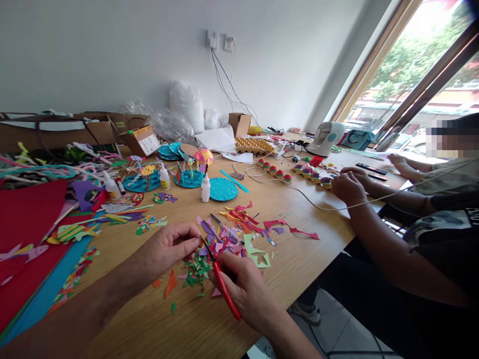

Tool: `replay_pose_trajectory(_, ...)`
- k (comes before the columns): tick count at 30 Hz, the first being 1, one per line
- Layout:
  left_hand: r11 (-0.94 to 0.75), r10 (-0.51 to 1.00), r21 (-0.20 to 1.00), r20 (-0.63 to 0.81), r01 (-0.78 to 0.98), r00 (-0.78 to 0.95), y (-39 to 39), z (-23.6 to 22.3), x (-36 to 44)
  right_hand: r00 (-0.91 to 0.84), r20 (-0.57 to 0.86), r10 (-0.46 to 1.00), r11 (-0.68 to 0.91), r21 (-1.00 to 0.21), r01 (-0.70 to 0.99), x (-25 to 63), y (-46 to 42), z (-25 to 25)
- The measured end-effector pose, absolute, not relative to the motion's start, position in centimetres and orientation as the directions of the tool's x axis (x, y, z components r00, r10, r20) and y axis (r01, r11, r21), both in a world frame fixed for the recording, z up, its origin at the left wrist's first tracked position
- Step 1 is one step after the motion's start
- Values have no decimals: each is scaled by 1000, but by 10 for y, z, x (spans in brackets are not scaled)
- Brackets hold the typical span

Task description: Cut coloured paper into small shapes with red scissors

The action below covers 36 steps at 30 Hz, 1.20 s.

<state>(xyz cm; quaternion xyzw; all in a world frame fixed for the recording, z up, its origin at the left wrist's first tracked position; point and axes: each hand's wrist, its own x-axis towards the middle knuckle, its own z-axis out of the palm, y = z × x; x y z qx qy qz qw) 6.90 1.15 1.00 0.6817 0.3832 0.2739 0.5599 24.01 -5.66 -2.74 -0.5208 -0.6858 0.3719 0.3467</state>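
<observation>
Bare forearms (123,279) reach toward a heap of paper scraps (222,245) from its near side; under the heap spreads a wood-grained table (295,254); left of the heap lie a large red sheet (30,204) and a blue sheet (45,294); beyond the heap stands a white glue bottle (205,190), with a blue disc (224,189) just beside it; farther beyond the heap, a yellow egg tray (254,145) lies before a pale wall (149,45); to the right of the heap are a co-worker's hands (348,188) and a wood-framed window (396,75) with trees outside; red-handled scissors (223,285) slant over the heap's near edge; the right hand (245,286) is curled closed round their handle; the left hand (175,243), left of the heap, pinches thumb and fingertips together beside the blade tips; whether anything sits between them, I cannot tell
</observation>
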Motion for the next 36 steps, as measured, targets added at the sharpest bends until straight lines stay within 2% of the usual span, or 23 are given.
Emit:
replay_pose_trajectory(7,-86,821,971,-57,222,567,14,7,66,-209,95,973,192,-835,515,242,-55,-30)
replay_pose_trajectory(12,-90,845,955,-78,283,530,10,14,63,-210,35,977,132,-873,469,243,-54,-27)
replay_pose_trajectory(15,-83,854,952,-85,296,513,8,16,61,-242,33,970,150,-864,482,241,-54,-27)
replay_pose_trajectory(36,1,871,990,-70,140,486,4,10,70,-230,92,969,192,-866,462,234,-52,-32)
